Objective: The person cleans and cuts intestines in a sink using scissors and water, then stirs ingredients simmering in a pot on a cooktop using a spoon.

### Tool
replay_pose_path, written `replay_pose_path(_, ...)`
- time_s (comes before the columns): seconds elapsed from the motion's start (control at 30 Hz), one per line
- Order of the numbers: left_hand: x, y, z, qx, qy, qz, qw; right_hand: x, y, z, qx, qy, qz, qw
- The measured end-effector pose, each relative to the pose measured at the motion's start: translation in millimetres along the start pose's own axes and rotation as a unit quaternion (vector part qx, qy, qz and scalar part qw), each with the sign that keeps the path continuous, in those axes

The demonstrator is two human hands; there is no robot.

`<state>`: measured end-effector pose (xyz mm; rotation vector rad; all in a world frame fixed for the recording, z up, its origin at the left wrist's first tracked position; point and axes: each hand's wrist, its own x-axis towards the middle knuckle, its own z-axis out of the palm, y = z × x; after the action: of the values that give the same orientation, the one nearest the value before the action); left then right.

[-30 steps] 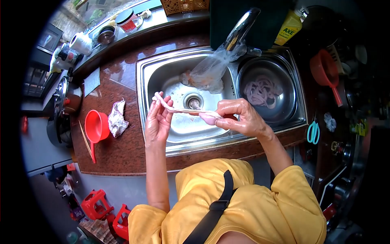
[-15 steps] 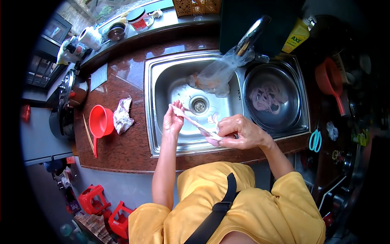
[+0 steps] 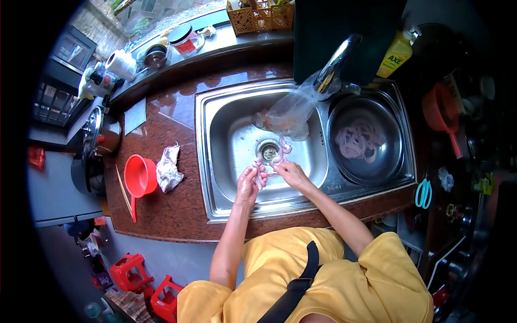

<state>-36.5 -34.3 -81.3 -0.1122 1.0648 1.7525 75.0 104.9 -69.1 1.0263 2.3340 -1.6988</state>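
Observation:
A long, pale pink strip that looks like intestine (image 3: 283,146) hangs over the drain in the left basin of the steel sink (image 3: 226,134). My left hand (image 3: 248,185), palm up, has its fingers curled around one part of it. My right hand (image 3: 292,175) pinches another part just to the right, knuckles up. More of the same pink strips (image 3: 357,141) lie coiled in a round metal bowl (image 3: 353,168) in the right basin.
A clear plastic bag (image 3: 293,116) hangs below the faucet (image 3: 339,62) at the basin's back. Left on the counter are a red dipper (image 3: 140,175), a crumpled cloth (image 3: 169,168) and chopsticks (image 3: 124,185). Blue-handled scissors (image 3: 423,194) lie to the right.
Both hands have moved deeper into the basin, toward the drain. The strip was stretched between them; now it is bunched in the left hand and dangles near the right. The view has shifted slightly.

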Motion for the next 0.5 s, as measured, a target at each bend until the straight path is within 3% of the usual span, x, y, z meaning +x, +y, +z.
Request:
replay_pose_path(0.1,-7.9,-9.7,16.6,0.104,-0.006,-0.013,0.994,7.0,-25.9,5.0,0.269,-0.102,0.215,0.933)
replay_pose_path(0.13,-10.1,-12.2,20.7,0.156,-0.015,-0.017,0.988,11.6,-18.0,8.4,0.336,-0.122,0.227,0.906)
replay_pose_path(0.2,-17.5,-17.5,24.2,0.256,-0.031,-0.021,0.966,24.0,2.0,19.0,0.461,-0.163,0.244,0.838)
replay_pose_path(0.23,-21.6,-20.6,28.6,0.254,-0.008,-0.026,0.967,25.9,7.7,23.3,0.521,-0.108,0.237,0.813)
replay_pose_path(0.33,-26.5,-23.5,27.5,0.275,-0.027,-0.043,0.96,23.6,17.6,20.0,0.564,-0.062,0.209,0.796)
replay_pose_path(0.5,-27.6,-21.8,22.0,0.325,-0.047,-0.065,0.942,21.0,26.0,5.2,0.598,-0.07,0.157,0.783)
